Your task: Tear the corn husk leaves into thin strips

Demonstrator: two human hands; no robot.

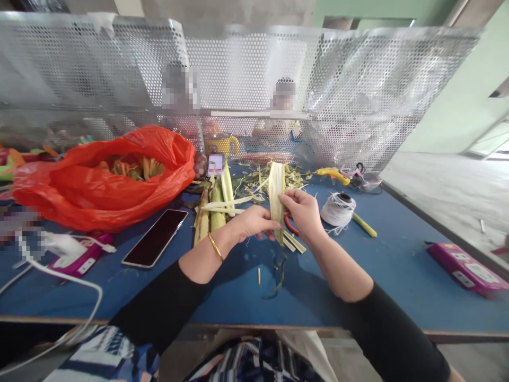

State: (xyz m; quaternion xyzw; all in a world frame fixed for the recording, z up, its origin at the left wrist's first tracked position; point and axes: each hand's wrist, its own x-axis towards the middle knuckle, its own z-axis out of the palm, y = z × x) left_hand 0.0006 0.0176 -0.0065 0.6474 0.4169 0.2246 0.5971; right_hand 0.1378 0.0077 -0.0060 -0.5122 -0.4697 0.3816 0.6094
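Observation:
A wide, pale green-yellow leaf strip [277, 191] stands upright between my hands over the blue table. My left hand [260, 223], below a gold bangle, has its fingers closed on the strip's lower part. Higher up, my right hand [300, 207] pinches the strip's right edge. A thin dark shred dangles below it. Behind lies a heap of green shreds [292, 178]. Thick green stalks [217, 212] and pale strips lie left of my left hand. Short cut pieces [294, 242] and a red-handled tool [291, 225], partly hidden, are near my right hand.
An open red plastic bag [91, 185] and a phone [155, 239] are at left, with a purple power strip [81, 254] and white cable. White thread spool [338, 211], green stem [365, 225], yellow glue gun [333, 174] and purple box [465, 268] are at right. Perforated metal screen [246, 63] stands behind.

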